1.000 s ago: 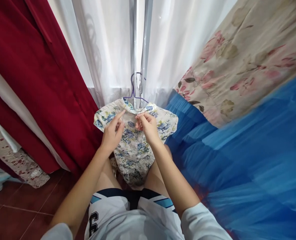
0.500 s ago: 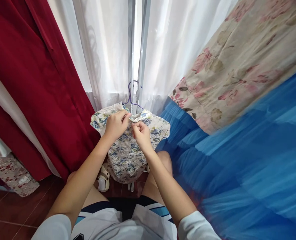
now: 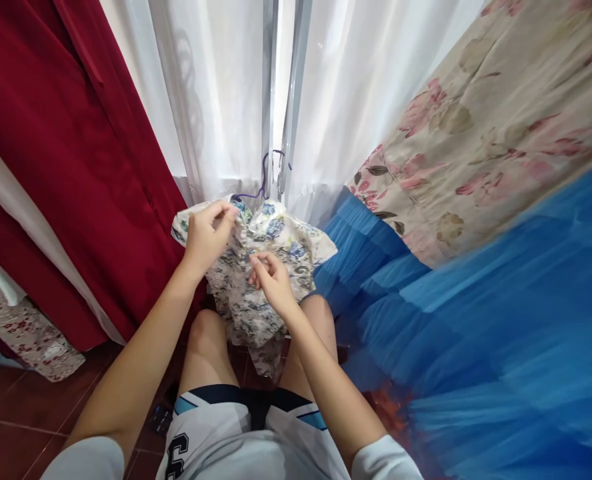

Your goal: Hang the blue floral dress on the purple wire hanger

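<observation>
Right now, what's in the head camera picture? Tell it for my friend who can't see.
A person's left hand is by the collar of a flowery garment on a purple hanger, and the right hand is lower, over its front. White cloth hangs behind, red cloth to the left, blue cloth and pink-flowered cloth to the right.
</observation>
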Demonstrator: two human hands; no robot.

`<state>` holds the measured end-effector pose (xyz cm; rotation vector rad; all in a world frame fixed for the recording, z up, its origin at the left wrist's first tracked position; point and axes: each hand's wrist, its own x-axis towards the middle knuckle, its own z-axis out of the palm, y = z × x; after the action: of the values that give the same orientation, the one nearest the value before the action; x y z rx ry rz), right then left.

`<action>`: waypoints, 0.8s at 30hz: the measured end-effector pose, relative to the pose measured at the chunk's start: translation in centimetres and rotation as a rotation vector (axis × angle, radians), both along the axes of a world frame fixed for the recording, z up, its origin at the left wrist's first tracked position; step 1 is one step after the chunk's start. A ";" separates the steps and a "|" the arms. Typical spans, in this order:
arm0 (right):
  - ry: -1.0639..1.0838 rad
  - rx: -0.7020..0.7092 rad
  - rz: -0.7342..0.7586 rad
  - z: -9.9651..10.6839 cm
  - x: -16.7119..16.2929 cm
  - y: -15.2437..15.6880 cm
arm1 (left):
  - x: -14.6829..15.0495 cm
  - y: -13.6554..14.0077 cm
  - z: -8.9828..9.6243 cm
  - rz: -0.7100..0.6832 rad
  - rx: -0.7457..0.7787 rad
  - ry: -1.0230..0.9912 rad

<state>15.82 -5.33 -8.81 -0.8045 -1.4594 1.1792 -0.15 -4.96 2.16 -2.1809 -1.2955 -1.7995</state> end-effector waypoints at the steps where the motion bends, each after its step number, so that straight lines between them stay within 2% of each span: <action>1: 0.032 0.021 0.009 0.7 -0.2 0.1 | 0.5 -0.5 -0.3 -0.033 -0.026 0.022; 4: 0.078 0.113 0.016 2.9 -0.4 0.5 | 1.4 -1.6 -1.1 -0.091 -0.099 0.080; 7: 0.077 0.183 0.014 4.2 -0.3 0.8 | 1.8 -1.9 -1.4 -0.110 -0.110 0.083; 10: 0.060 0.194 -0.016 4.4 -0.5 1.1 | 2.3 -1.9 -1.3 -0.098 -0.088 0.076; 13: -0.035 0.182 -0.047 3.4 -0.4 1.5 | 2.2 -1.2 -0.4 -0.022 -0.009 -0.015; 16: -0.156 0.160 -0.035 1.7 0.9 1.8 | -0.2 1.1 1.2 0.048 0.078 -0.236; 19: -0.163 0.123 -0.021 0.4 3.6 1.5 | -4.9 4.7 1.6 0.062 0.066 -0.477; 21: -0.152 0.093 -0.001 -0.1 5.3 0.9 | -7.7 6.8 0.1 0.038 -0.062 -0.733; 24: -0.158 0.048 0.047 -0.7 6.7 -0.2 | -9.2 7.9 -4.5 -0.004 -0.438 -1.234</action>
<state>22.49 -5.55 -9.49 -0.8497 -1.6374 1.1323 -9.36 2.94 -2.30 -0.9580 -1.9149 -3.2605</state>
